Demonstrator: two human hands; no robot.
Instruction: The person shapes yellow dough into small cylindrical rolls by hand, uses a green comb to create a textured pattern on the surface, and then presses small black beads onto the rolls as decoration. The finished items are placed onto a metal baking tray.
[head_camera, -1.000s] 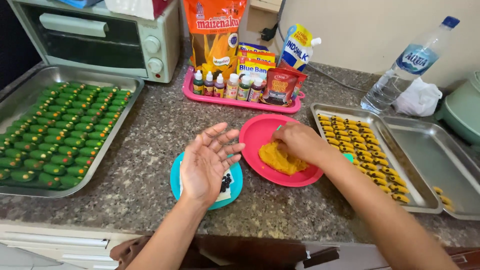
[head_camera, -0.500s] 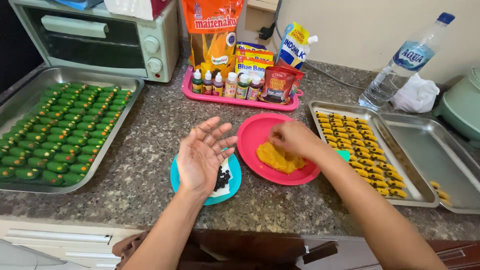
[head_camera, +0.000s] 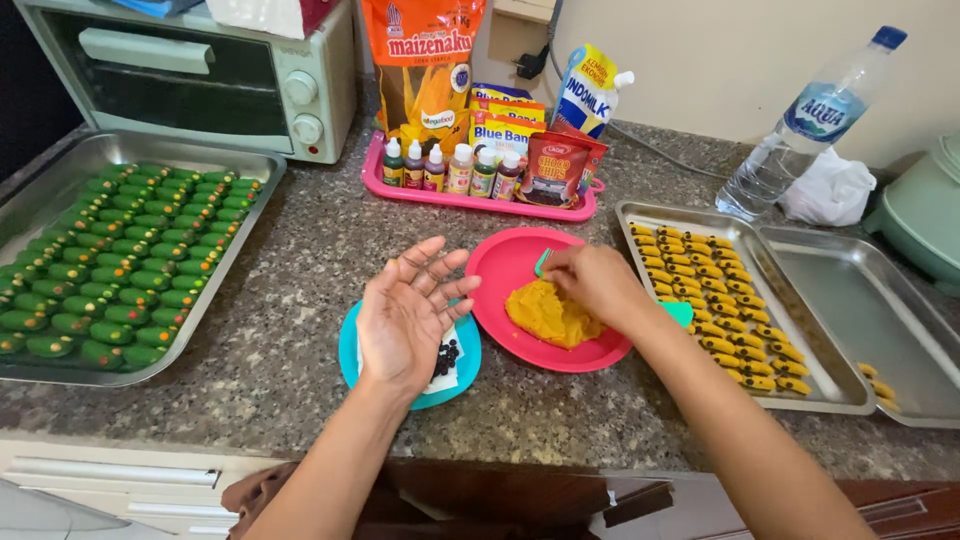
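The desk (head_camera: 300, 270), a speckled stone surface, carries all items; positions below are given relative to the pink plate (head_camera: 520, 262) at its centre.

Behind and to the left of the pink plate stands a pale toaster oven (head_camera: 200, 75). Left of the plate lies a large metal tray (head_camera: 250, 195) filled with rows of green dough pieces (head_camera: 110, 265); judged from its packed rows, this batch is complete. Right of the plate lies a second metal tray (head_camera: 800, 350) with yellow dough pieces (head_camera: 720, 310) along its near-left half; the other half is bare. A third tray (head_camera: 880, 300), further right, holds only a few pieces at its near corner. Directly behind the plate sits a pink rectangular tray (head_camera: 470, 200) bearing small colouring bottles (head_camera: 450, 165) and packets. A plastic water bottle (head_camera: 810, 115) stands behind and to the right.

On the pink plate rests a lump of yellow dough (head_camera: 545, 315), which is the working material. A sizeable lump remains, so the yellow batch appears partly done with more left to shape.

Just left of the plate sits a small teal plate (head_camera: 445, 385) with dark bits (head_camera: 447, 355).

The right hand (head_camera: 595, 280) is over the dough, fingers closed in a pinch at the lump's far edge; whether a piece is already separated cannot be determined. The left hand (head_camera: 405, 315) is released, palm up, fingers spread, empty, above the teal plate.
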